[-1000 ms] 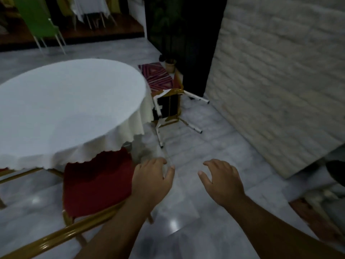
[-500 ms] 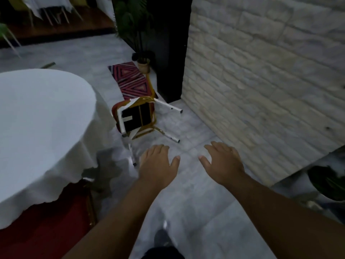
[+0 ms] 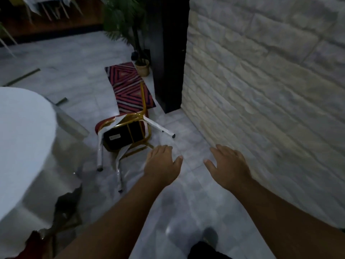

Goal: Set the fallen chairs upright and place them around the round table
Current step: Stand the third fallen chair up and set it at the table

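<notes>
The fingers of the left hand (image 3: 162,166) are spread loosely, palm down, holding nothing; its fingertips hover just short of the nearest gold frame bar of the fallen gold-framed chair with the red seat (image 3: 124,134). The right hand (image 3: 228,166) is likewise spread wide and empty, thumb angled inward, over bare floor between the chair and the pale stone-block wall (image 3: 261,81). Both bare forearms reach forward from the bottom of the view.

The chair lies tipped over on the grey marble-tiled floor (image 3: 186,202), its black seat underside facing the camera, its white-wrapped legs pointing outward towards the camera and to the right. It rests beside the round table with the white cloth (image 3: 22,146), which fills the left edge, and apart from it. Behind the chair lies a red-and-white zigzag-patterned rug (image 3: 128,90), and beyond that a potted green plant in a woven basket (image 3: 142,66) stands against a dark pillar (image 3: 168,53).
</notes>
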`<state>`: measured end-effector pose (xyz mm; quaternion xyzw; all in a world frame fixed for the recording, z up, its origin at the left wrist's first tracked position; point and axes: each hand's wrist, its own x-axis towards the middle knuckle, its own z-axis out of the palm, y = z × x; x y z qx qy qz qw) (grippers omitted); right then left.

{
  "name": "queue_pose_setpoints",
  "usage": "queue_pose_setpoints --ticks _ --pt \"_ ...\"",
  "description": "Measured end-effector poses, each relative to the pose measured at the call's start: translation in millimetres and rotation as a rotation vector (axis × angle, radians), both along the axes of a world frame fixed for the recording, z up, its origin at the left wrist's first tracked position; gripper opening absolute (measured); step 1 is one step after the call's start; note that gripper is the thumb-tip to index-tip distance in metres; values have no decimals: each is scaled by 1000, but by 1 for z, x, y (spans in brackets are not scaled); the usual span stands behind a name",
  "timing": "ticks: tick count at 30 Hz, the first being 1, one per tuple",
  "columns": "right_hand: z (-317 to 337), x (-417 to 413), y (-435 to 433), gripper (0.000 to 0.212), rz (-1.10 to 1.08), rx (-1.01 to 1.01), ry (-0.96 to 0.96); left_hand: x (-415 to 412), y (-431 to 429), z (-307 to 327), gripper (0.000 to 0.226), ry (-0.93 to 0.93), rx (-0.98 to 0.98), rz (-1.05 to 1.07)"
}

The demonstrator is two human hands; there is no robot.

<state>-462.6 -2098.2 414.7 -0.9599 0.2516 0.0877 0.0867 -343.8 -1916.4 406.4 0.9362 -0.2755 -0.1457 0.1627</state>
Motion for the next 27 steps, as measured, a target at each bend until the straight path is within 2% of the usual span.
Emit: queue_pose_setpoints --ticks 2,7,9,16,21,24,27 --pt "4 21 -36 64 66 0 32 17 -33 0 60 16 12 53" --pt "3 100 -138 71 201 -27 89 69 -109 2 58 34 -30 175" --pt "2 142 -172 67 231 -35 96 97 -131 -1 53 18 -50 225" --pt "-5 294 -241 66 320 6 125 229 -203 -28 62 67 -39 363" --pt "-13 386 -276 85 409 18 123 311 -256 -37 62 74 -27 409" --pt "-23 446 -300 68 480 30 134 354 -275 -43 62 83 -22 462" --pt "-35 517 -320 64 563 27 139 398 -283 -53 59 57 18 539"
